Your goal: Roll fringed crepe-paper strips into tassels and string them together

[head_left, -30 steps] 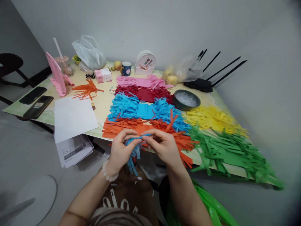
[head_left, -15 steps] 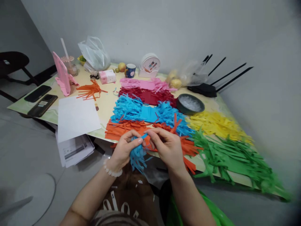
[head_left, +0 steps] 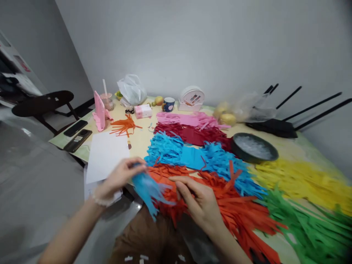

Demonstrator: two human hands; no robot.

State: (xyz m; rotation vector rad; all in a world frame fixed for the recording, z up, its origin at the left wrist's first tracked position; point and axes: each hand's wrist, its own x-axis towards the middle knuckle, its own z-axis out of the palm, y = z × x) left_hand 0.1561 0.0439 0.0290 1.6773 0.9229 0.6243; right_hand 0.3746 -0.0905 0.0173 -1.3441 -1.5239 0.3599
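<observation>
A blue fringed paper tassel [head_left: 148, 187] hangs from my left hand [head_left: 123, 174], pinched at its top between thumb and fingers. Its loose strips are blurred and swing out to the right. My right hand [head_left: 200, 200] is over the orange fringed paper [head_left: 169, 183], apart from the tassel. Its index finger is stretched out with the thumb a little away from it, the other fingers are curled, and nothing shows in it. Beyond both hands lies a blue fringed sheet [head_left: 192, 157] with an uncut middle.
Dark red [head_left: 192, 135] and pink fringed paper [head_left: 189, 119] lie farther back. Yellow [head_left: 302, 183] and green fringed paper [head_left: 310, 223] are at right, near a dark bowl [head_left: 254, 148]. White paper [head_left: 106, 156], phones [head_left: 78, 140] and an orange tassel [head_left: 125, 125] are at left.
My left hand has moved left and away from my right hand, taking the blue tassel with it. My right hand has let go of the tassel's top. The view has shifted.
</observation>
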